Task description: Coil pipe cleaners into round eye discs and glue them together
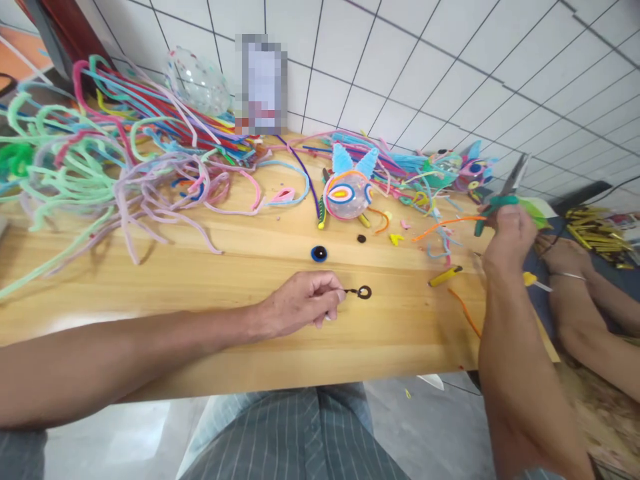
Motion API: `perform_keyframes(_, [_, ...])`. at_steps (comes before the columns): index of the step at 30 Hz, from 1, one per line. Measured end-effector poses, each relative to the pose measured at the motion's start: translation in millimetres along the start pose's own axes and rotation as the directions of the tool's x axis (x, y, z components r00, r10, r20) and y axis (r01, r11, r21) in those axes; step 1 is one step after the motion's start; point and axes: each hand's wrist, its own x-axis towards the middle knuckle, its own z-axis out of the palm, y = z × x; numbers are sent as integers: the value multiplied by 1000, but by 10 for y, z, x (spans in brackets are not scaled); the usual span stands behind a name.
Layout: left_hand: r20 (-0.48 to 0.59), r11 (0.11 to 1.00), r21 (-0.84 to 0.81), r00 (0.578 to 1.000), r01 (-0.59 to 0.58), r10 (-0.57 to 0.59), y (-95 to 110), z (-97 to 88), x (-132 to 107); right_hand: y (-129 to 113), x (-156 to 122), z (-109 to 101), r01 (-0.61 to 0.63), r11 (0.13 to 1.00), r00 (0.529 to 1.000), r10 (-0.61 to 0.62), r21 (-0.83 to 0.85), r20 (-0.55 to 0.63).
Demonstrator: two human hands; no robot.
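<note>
My left hand is closed in a pinch above the table, its fingertips on a dark pipe cleaner whose far end curls into a small ring. Over the table's right side, my right hand grips a pair of scissors with green handles, the blades pointing up and away. A blue-rimmed black disc lies just beyond my left hand, and a small black coil is near it. Farther back stands a clear ball figure with fuzzy blue ears and ringed eyes.
Heaps of coloured pipe cleaners cover the left and back. A phone-like screen leans on the tiled wall beside a clear dotted ball. A yellow cutter and orange pieces lie right. Another person's arm is at the far right.
</note>
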Motion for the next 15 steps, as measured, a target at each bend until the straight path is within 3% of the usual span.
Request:
perform_keyframes(5, [-26, 998, -43, 999, -35, 34, 24, -9, 2, -64, -11, 141, -81, 977, 997, 77, 199, 29])
perform_keyframes(9, [-104, 996, -59, 993, -66, 59, 105, -56, 25, -224, -273, 195, -66, 925, 995, 35, 374, 90])
perform_keyframes(12, [-170, 994, -64, 982, -92, 80, 192, -125, 67, -332, -551, 200, -7, 935, 990, -43, 356, 132])
perform_keyframes(15, [-242, 990, -26, 961, -141, 131, 289, -202, 129, -384, -788, 185, 65, 954, 941, -156, 292, 301])
